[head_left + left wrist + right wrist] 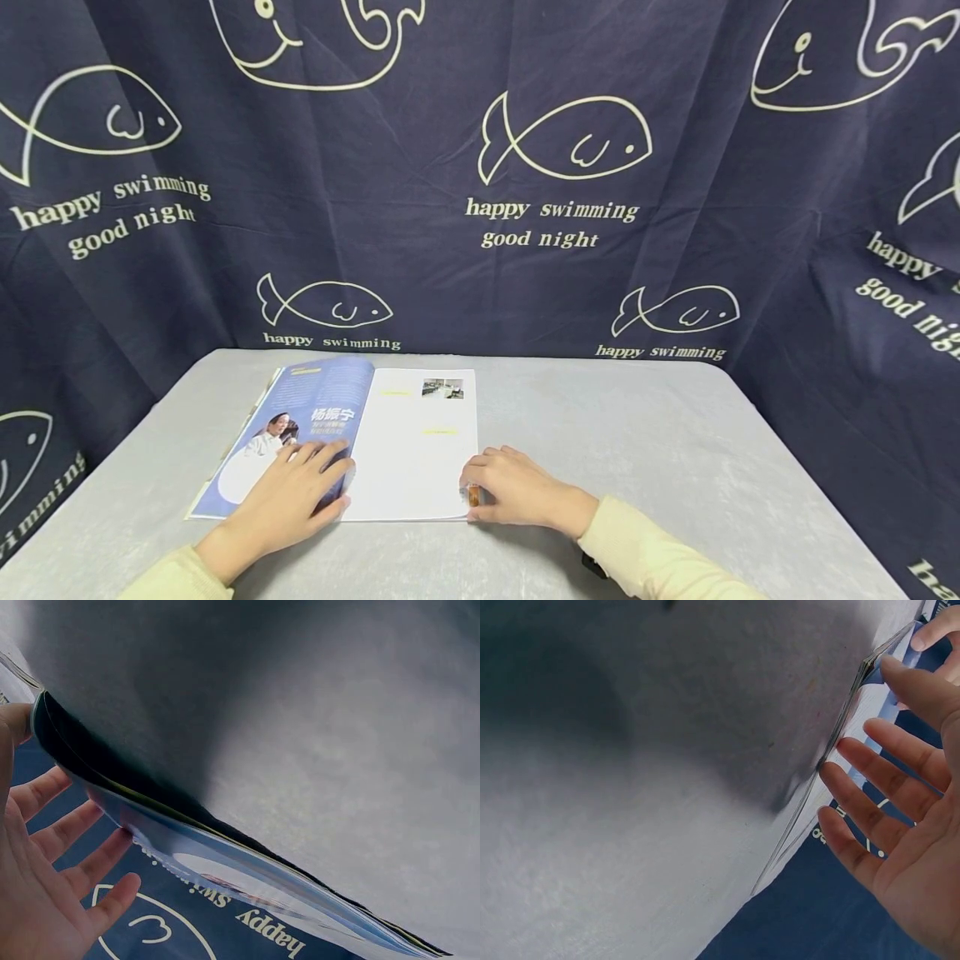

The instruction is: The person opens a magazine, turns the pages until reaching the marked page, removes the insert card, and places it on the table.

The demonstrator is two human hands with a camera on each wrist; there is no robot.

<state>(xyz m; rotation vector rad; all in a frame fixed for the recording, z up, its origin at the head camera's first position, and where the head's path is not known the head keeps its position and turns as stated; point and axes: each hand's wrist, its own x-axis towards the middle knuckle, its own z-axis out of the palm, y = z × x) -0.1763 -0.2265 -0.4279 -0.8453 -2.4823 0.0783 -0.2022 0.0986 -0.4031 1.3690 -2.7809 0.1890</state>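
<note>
A magazine point(411, 471) lies open on the table, with a blue left page point(345, 392) bearing a photo of a person and a mostly white right page. My left hand point(288, 496) rests on the lower part of the blue page, fingers extended; the left wrist view shows that hand point(67, 862) with its fingers spread along the magazine's edge point(247, 859). At the lower right corner of the white page, my right hand point(521, 490) touches the side edge. A small orange-brown patch shows beside its fingers. In the right wrist view its fingers point(885, 780) look loosely extended.
A grey-white table point(630, 433) extends to the right of the magazine. Behind and on both sides hangs a dark blue curtain point(420, 250) with fish drawings and lettering. A small dark object point(592, 567) is partly visible under the right sleeve.
</note>
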